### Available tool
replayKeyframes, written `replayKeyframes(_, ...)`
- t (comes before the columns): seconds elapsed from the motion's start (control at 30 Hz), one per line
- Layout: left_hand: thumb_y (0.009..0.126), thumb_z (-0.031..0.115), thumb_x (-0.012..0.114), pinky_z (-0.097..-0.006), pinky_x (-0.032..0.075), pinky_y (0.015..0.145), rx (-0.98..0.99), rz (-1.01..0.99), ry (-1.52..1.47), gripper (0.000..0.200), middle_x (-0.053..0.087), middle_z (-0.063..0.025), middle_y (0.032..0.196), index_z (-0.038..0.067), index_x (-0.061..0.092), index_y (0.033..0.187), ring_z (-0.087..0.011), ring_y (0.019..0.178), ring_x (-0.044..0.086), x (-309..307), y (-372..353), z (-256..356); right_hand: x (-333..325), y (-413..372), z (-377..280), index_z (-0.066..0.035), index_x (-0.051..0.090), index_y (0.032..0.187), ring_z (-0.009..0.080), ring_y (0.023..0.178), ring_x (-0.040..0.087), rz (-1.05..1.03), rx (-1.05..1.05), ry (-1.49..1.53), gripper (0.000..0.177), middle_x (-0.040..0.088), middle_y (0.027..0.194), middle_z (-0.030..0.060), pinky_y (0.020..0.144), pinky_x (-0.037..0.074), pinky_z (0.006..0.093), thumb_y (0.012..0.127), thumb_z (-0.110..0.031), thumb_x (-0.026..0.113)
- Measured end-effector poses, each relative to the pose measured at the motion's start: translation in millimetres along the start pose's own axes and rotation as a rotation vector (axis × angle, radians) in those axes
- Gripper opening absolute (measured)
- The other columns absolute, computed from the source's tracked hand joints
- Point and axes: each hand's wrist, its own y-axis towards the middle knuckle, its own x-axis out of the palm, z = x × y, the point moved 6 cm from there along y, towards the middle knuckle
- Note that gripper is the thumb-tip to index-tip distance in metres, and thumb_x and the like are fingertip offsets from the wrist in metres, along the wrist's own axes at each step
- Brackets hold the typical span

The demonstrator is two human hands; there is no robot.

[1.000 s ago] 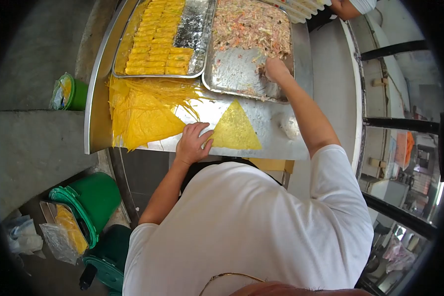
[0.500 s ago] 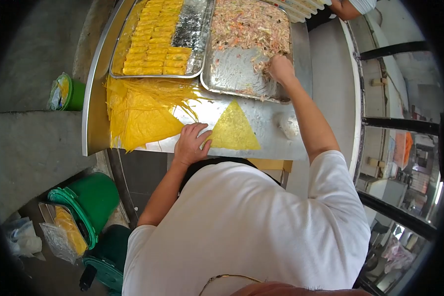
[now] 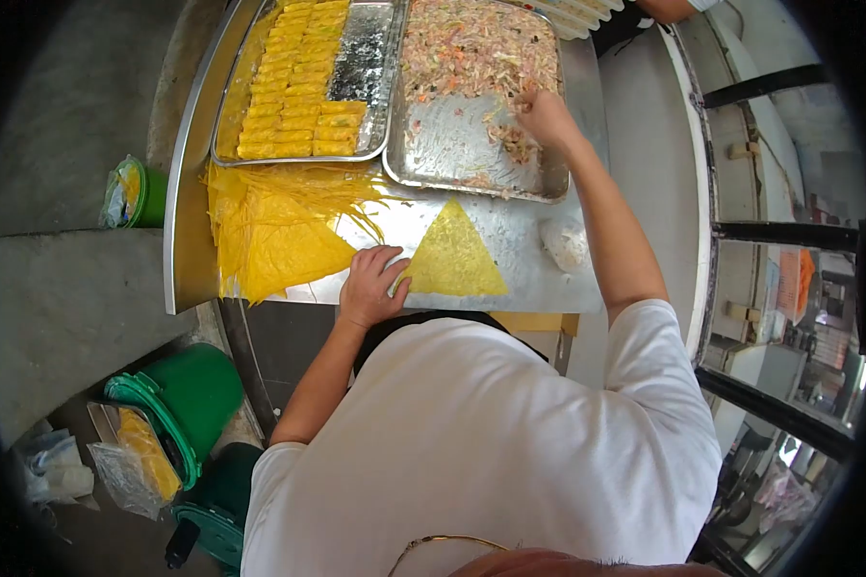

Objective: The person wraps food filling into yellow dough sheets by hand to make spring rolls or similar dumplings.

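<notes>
My left hand (image 3: 372, 287) rests on the metal table with its fingers a little apart. Its fingertips are by the left edge of a yellow triangular wrapper sheet (image 3: 452, 252) lying flat. To its left spreads a stack of yellow wrapper sheets (image 3: 284, 240) with ragged strips. My right hand (image 3: 548, 119) is inside the filling tray (image 3: 452, 181), fingers curled down into the shredded, pinkish filling (image 3: 481, 53); its fingertips are partly hidden. A small loose clump of filling lies just below that hand.
Rows of yellow rolls (image 3: 298, 120) fill much of another metal tray (image 3: 380, 139) at the upper left. A whitish lump (image 3: 563, 242) sits on the table's right. Green buckets (image 3: 188, 389) stand on the floor at left. Another person's arm (image 3: 669, 8) shows at the top right.
My right hand has shifted slightly up and left, off the loose clump and to the lower edge of the main filling. My left hand stays by the triangular wrapper.
</notes>
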Motion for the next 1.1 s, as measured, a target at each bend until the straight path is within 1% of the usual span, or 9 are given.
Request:
replayKeyframes(0.23,0.08,0.014,0.08,-0.0468,0.046,0.103,-0.003,-0.002,0.001,0.036,0.066,-0.0086,0.125,0.01,0.071,0.114,-0.0318,0.119,0.06,-1.4,1.5,1.7,74.5,27.5,-10.3,0.002,0.077,0.106,0.042,0.107,0.072,-0.215,-0.115,-0.296,0.027,0.074,0.109,0.0279,0.095,0.058,0.0479,0.085,-0.011,0.067)
replayKeyframes(0.3,0.08,0.014,0.079,-0.0467,0.046,0.103,-0.011,-0.007,0.004,0.036,0.066,-0.0086,0.125,0.01,0.071,0.114,-0.0318,0.119,0.06,-0.6,0.5,1.7,100.8,25.3,-15.9,0.003,0.077,0.104,0.0421,0.108,0.071,-0.215,-0.323,-0.483,0.025,0.074,0.113,0.0279,0.094,0.058,0.0479,0.086,-0.009,0.064)
replayKeyframes(0.37,0.08,0.014,0.079,-0.0466,0.046,0.103,-0.019,-0.007,0.004,0.035,0.066,-0.0086,0.125,0.01,0.071,0.114,-0.0318,0.119,0.06,-0.6,0.5,-0.4,83.8,-4.1,-42.4,0.005,0.076,0.106,0.0431,0.102,0.072,-0.27,-0.324,-0.463,0.026,0.074,0.11,0.0273,0.091,0.059,0.0477,0.087,-0.009,0.064)
replayKeyframes(0.47,0.08,0.014,0.079,-0.0466,0.046,0.104,-0.023,0.007,-0.016,0.035,0.066,-0.0087,0.125,0.01,0.071,0.113,-0.0319,0.119,0.06,-0.5,0.2,0.2,93.9,-22.1,-44.5,0.005,0.076,0.107,0.0356,0.092,0.075,-0.576,-0.307,-0.374,0.025,0.077,0.1,0.0219,0.082,0.06,0.044,0.088,-0.006,0.064)
replayKeyframes(0.53,0.08,0.015,0.079,-0.0463,0.046,0.104,-0.01,0.003,-0.01,0.034,0.066,-0.0086,0.125,0.01,0.071,0.112,-0.0321,0.119,0.06,-1.0,0.3,-0.6,108.9,-26.1,-37.7,0.003,0.077,0.11,0.0247,0.083,0.073,-0.862,-0.143,0.025,0.026,0.077,0.092,0.015,0.073,0.059,0.0389,0.087,-0.003,0.065)
replayKeyframes(0.63,0.079,0.015,0.081,-0.0472,0.047,0.102,-0.002,0.015,-0.008,0.035,0.067,-0.0083,0.125,0.01,0.071,0.112,-0.0327,0.118,0.061,-1.9,1.9,0.7,111.9,-23.0,-41.3,0.0,0.078,0.112,0.0168,0.079,0.069,-0.96,-0.035,0.157,0.028,0.077,0.092,0.011,0.067,0.057,0.0346,0.086,-0.002,0.067)
replayKeyframes(0.73,0.079,0.015,0.081,-0.0473,0.047,0.102,-0.003,0.01,0.001,0.035,0.066,-0.0085,0.125,0.01,0.071,0.112,-0.0329,0.117,0.061,-0.9,1.3,0.5,104.7,-26.6,-44.7,-0.003,0.08,0.108,0.0121,0.076,0.062,-1.021,0.011,0.277,0.024,0.075,0.086,0.0019,0.069,0.052,0.0358,0.092,-0.02,0.074)
replayKeyframes(0.93,0.079,0.015,0.08,-0.0466,0.047,0.102,0.008,0.018,-0.007,0.034,0.066,-0.0086,0.124,0.009,0.071,0.111,-0.0328,0.117,0.061,-1.8,0.3,0.7,75.5,-52.3,-96.9,-0.002,0.081,0.104,0.0177,0.078,0.07,-0.715,-0.281,0.007,0.026,0.079,0.091,0.0033,0.073,0.056,0.0374,0.085,-0.02,0.078)
replayKeyframes(1.1,0.08,0.015,0.08,-0.0462,0.046,0.102,0.024,0.04,-0.01,0.033,0.067,-0.0088,0.124,0.009,0.071,0.112,-0.0326,0.117,0.06,-1.4,-1.6,0.4,61.5,-56.1,-102.2,-0.003,0.081,0.103,0.0162,0.08,0.068,-0.723,-0.272,0.225,0.025,0.078,0.091,0.0028,0.076,0.054,0.0363,0.088,-0.023,0.078)
